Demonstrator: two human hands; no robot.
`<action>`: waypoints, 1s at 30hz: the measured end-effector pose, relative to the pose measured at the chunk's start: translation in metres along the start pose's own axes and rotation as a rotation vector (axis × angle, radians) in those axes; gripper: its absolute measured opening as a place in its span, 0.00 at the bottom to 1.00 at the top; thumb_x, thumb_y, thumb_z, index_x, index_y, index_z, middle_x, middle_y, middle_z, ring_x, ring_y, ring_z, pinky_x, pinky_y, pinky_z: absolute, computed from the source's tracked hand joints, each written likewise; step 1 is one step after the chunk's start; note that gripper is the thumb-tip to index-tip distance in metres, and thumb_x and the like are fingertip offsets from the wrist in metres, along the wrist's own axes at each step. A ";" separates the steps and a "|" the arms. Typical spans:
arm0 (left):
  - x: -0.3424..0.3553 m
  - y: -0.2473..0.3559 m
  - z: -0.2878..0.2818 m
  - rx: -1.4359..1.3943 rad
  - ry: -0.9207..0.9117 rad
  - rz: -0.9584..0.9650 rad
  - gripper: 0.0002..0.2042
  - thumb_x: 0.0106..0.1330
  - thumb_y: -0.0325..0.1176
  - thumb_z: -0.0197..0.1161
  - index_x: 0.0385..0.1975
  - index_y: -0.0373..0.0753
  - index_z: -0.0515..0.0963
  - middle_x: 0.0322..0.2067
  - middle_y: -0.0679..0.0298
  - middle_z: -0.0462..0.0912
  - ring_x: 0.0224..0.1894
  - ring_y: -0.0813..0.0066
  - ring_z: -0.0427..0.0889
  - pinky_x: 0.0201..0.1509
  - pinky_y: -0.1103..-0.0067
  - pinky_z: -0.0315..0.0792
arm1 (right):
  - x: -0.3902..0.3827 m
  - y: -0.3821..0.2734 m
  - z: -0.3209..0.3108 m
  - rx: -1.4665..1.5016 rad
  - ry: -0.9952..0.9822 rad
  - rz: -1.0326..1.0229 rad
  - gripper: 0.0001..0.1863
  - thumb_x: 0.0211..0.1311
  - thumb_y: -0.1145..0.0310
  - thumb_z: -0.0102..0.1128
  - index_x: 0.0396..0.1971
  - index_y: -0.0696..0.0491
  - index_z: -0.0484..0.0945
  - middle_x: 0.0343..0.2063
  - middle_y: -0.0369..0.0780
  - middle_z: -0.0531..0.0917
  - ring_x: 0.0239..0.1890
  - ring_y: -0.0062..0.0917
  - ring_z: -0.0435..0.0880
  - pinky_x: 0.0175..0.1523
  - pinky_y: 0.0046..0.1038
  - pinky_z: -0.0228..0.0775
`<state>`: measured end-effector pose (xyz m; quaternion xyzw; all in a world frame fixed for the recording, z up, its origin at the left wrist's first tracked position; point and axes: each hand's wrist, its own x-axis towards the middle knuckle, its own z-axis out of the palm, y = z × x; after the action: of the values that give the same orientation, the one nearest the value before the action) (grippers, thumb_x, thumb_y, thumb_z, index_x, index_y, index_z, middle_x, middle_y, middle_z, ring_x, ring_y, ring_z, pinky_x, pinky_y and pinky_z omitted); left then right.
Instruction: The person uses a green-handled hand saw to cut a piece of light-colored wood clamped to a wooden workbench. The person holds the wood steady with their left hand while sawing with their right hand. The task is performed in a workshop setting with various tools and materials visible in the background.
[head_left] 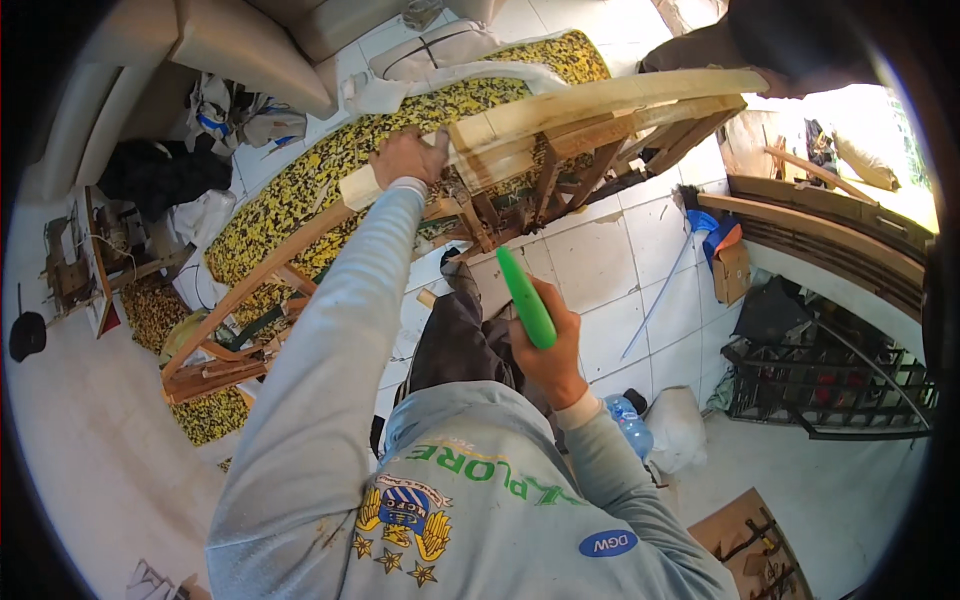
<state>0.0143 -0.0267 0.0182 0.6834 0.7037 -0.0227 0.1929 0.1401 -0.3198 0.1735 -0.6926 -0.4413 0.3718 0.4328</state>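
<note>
My left hand (pixel 405 158) grips the pale wooden board (pixel 600 97) along the top of a curved wooden frame (pixel 245 292). Yellow-and-black speckled foam (pixel 305 180) lies behind and below the frame. My right hand (pixel 555 370) is closed around a green object (pixel 520 290), long and rounded like a tool handle, held lower down and short of the frame's middle. Any working end of it is hidden from me.
Another person (pixel 735 45) is at the frame's right end. Beige sofa pieces (pixel 230 50) stand upper left. A broom (pixel 700 225), dark metal racks (pixel 830 390), a blue plastic bottle (pixel 625 425) and a white sack (pixel 673 428) are at right on white floor tiles (pixel 650 320).
</note>
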 end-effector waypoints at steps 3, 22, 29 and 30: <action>0.000 -0.001 -0.013 0.002 -0.110 -0.024 0.34 0.71 0.69 0.54 0.58 0.47 0.88 0.61 0.54 0.86 0.67 0.55 0.81 0.75 0.56 0.65 | -0.005 -0.008 -0.005 0.008 -0.040 0.070 0.32 0.57 0.81 0.65 0.66 0.52 0.80 0.45 0.51 0.91 0.42 0.44 0.94 0.48 0.32 0.84; -0.004 -0.002 -0.012 -0.037 -0.066 -0.062 0.34 0.69 0.69 0.55 0.59 0.49 0.89 0.63 0.56 0.85 0.68 0.57 0.80 0.76 0.59 0.63 | 0.004 -0.008 0.011 -0.044 0.037 0.029 0.29 0.61 0.80 0.65 0.65 0.52 0.81 0.39 0.47 0.92 0.40 0.47 0.94 0.46 0.36 0.85; 0.000 0.007 -0.011 -0.042 -0.102 -0.059 0.35 0.69 0.72 0.54 0.59 0.49 0.88 0.62 0.55 0.85 0.68 0.56 0.80 0.76 0.56 0.63 | 0.117 0.011 0.065 0.025 0.109 -0.026 0.23 0.64 0.81 0.61 0.59 0.54 0.82 0.33 0.47 0.89 0.36 0.33 0.92 0.43 0.30 0.79; -0.002 0.007 -0.011 -0.026 -0.100 -0.042 0.36 0.70 0.72 0.54 0.60 0.49 0.88 0.62 0.55 0.86 0.68 0.56 0.80 0.76 0.56 0.64 | 0.119 0.009 0.065 0.052 0.096 0.012 0.23 0.64 0.81 0.61 0.60 0.54 0.82 0.34 0.48 0.89 0.37 0.34 0.92 0.43 0.31 0.79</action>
<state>0.0182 -0.0249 0.0310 0.6638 0.7078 -0.0519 0.2360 0.1239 -0.1936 0.1262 -0.7006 -0.4062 0.3521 0.4693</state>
